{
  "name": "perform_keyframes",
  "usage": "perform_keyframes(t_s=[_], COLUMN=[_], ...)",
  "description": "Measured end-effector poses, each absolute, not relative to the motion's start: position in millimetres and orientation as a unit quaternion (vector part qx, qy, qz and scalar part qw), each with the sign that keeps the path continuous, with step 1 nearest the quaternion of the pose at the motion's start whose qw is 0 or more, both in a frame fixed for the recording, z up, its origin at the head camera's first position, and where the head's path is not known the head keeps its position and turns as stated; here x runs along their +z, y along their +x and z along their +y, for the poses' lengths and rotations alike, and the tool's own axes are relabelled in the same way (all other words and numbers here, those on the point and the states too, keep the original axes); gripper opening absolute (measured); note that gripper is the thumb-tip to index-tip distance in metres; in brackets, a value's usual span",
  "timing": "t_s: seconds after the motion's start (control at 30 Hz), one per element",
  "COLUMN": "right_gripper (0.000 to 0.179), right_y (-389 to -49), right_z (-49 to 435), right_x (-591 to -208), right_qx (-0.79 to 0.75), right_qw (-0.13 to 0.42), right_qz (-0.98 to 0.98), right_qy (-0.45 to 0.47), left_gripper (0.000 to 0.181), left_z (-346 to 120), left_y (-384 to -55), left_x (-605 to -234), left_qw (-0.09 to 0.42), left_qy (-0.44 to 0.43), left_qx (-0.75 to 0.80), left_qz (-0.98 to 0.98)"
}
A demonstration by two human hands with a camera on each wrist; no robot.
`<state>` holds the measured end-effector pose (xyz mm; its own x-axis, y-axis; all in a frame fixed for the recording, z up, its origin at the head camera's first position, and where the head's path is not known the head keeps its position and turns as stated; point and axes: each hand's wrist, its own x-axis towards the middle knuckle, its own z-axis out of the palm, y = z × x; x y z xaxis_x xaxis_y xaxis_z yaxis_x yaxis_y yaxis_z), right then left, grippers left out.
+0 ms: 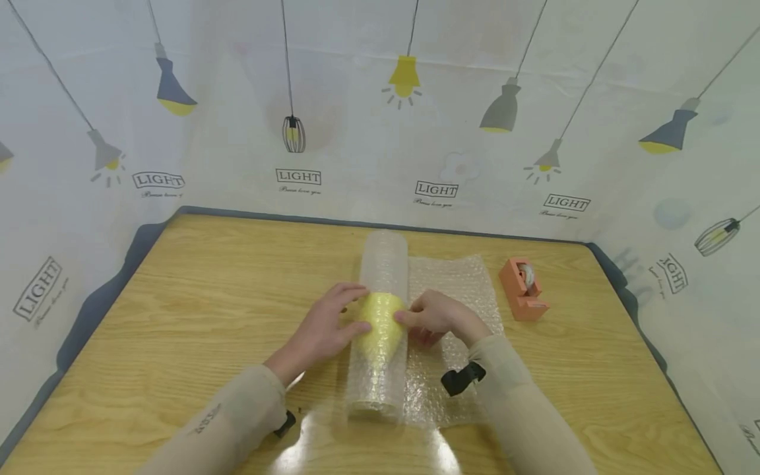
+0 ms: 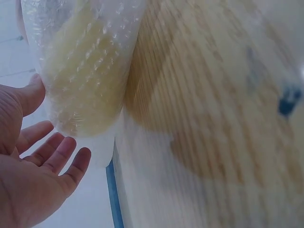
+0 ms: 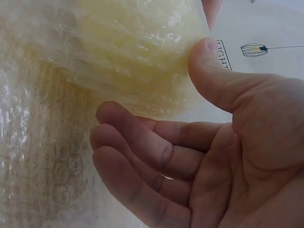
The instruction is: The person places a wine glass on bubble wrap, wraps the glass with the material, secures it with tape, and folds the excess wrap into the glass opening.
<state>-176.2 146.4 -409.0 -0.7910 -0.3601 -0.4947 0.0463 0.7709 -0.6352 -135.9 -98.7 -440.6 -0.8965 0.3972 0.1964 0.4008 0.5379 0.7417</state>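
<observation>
A yellow object [image 1: 380, 323] lies inside a roll of clear bubble wrap [image 1: 377, 386] on the table; the layers over it blur its shape. My left hand [image 1: 325, 323] is at the roll's left side, thumb and index fingertip at its surface. In the left wrist view its other fingers spread loosely beside the wrapped bundle [image 2: 85, 76]. On the right side, my right hand [image 1: 436, 313] rests its thumb against the wrap. The right wrist view shows that hand's fingers [image 3: 137, 185] loosely bent below the bulge, over the flat sheet.
A flat length of bubble wrap [image 1: 442, 396] extends from the roll to the right. Beyond it stands an orange tape dispenser [image 1: 524, 290] with a tape roll in it. The wooden table [image 1: 237, 270] meets a lamp-patterned backdrop [image 1: 350, 79] along its back edge.
</observation>
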Motion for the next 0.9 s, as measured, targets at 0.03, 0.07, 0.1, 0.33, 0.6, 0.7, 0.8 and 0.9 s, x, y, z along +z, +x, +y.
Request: perform_keyframes(t_s=[0.03,0.07,0.1,0.33,0.6,0.7,0.8,0.9], right_gripper=[0.046,0.045,0.045,0.044,0.037,0.034,0.031,0.028], right_y=[-176.1,-175.8,-175.6,-175.0,-174.0,-173.7,-173.3,-172.7], right_z=[147.0,147.4,147.8,150.2,151.6,152.3,153.5,154.6], right_x=[-409.1,-409.1,-409.3,-410.1,-412.2,-413.2,-414.0,-414.4], right_qx=[-0.328,-0.33,-0.331,-0.326,-0.357,-0.391,-0.425,-0.447], right_qw=[0.311,0.312,0.312,0.307,0.295,0.301,0.313,0.323], right_qz=[0.888,0.887,0.887,0.892,0.884,0.867,0.846,0.831], right_qy=[-0.086,-0.082,-0.078,-0.065,-0.059,-0.069,-0.074,-0.072], left_gripper=[0.063,0.063,0.063,0.064,0.063,0.063,0.064,0.065], left_z=[-98.0,-97.2,-96.5,-92.6,-90.4,-90.1,-89.1,-87.7], left_y=[-135.9,-136.2,-136.3,-135.6,-135.7,-135.6,-136.0,-136.6], left_x=[-440.7,-441.2,-441.4,-440.9,-441.1,-440.9,-441.1,-441.4], left_qw=[0.003,0.004,0.005,0.004,0.008,0.006,0.0,-0.006], left_qy=[-0.228,-0.229,-0.23,-0.228,-0.238,-0.238,-0.235,-0.234], left_qx=[-0.423,-0.421,-0.42,-0.422,-0.419,-0.415,-0.418,-0.424], left_qz=[-0.877,-0.878,-0.878,-0.878,-0.876,-0.878,-0.878,-0.875])
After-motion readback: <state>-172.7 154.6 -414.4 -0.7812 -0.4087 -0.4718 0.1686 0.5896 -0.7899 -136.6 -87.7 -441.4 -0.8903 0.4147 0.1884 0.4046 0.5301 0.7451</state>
